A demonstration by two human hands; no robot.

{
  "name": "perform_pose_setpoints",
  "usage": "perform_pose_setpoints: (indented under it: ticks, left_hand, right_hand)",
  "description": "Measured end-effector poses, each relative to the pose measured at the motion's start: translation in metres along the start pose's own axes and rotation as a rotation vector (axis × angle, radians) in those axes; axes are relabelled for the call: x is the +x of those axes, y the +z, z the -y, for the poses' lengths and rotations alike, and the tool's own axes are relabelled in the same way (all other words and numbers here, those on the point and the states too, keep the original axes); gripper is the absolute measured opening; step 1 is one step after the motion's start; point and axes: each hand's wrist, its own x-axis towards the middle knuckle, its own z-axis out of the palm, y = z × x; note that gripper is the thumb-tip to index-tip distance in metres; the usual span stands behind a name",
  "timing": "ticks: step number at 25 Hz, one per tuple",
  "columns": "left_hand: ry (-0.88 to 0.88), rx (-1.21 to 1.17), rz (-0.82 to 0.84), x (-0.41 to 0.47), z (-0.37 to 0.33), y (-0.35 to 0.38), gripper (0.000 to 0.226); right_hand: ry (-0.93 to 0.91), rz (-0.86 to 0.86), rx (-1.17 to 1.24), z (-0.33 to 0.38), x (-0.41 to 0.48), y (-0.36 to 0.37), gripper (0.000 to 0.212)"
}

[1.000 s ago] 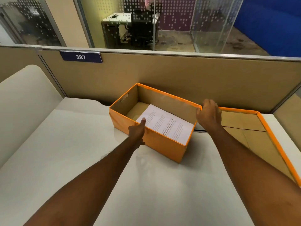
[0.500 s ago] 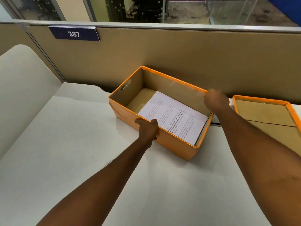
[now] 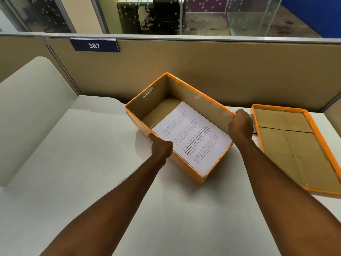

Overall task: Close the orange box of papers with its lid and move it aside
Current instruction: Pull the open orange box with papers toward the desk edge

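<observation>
An open orange box (image 3: 186, 168) sits slanted on the white desk, with printed papers (image 3: 191, 137) lying inside. My left hand (image 3: 161, 147) grips the box's near long wall, fingers curled over the rim. My right hand (image 3: 239, 126) clasps the far right corner of the box. The orange lid (image 3: 317, 130) lies upside down on the desk to the right, brown inside facing up, apart from the box.
A tan cubicle partition (image 3: 221, 61) with a blue "387" plate (image 3: 94, 45) runs behind the box. A curved cream panel (image 3: 27, 108) rises at the left. The white desk (image 3: 73, 163) spreads in front and to the left.
My left hand closed over the near wall and my right hand settled on the far right corner. The box now lies nearer me and more slanted. The view has tilted down.
</observation>
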Motion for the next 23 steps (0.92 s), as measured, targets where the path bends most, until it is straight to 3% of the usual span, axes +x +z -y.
perform_pose_setpoints:
  ticks: [6, 11, 15, 19, 23]
  left_hand:
    - [0.147, 0.073, -0.018, -0.065, 0.010, -0.039, 0.066]
    - [0.257, 0.147, -0.163, -0.115, 0.036, -0.066, 0.067]
    - [0.354, 0.197, -0.151, -0.147, 0.064, -0.088, 0.051]
    - [0.302, 0.195, -0.063, -0.163, 0.084, -0.110, 0.047]
    - [0.315, 0.261, 0.014, -0.173, 0.096, -0.128, 0.044]
  right_hand:
    - [0.212, -0.172, 0.184, -0.019, -0.118, -0.050, 0.017]
    - [0.236, -0.172, 0.282, -0.029, -0.227, -0.077, 0.013]
    - [0.193, -0.084, 0.258, -0.045, -0.282, -0.091, 0.010]
    - [0.198, 0.098, 0.207, -0.058, -0.321, -0.103, 0.013]
    - [0.258, 0.144, 0.184, -0.057, -0.364, -0.102, 0.012]
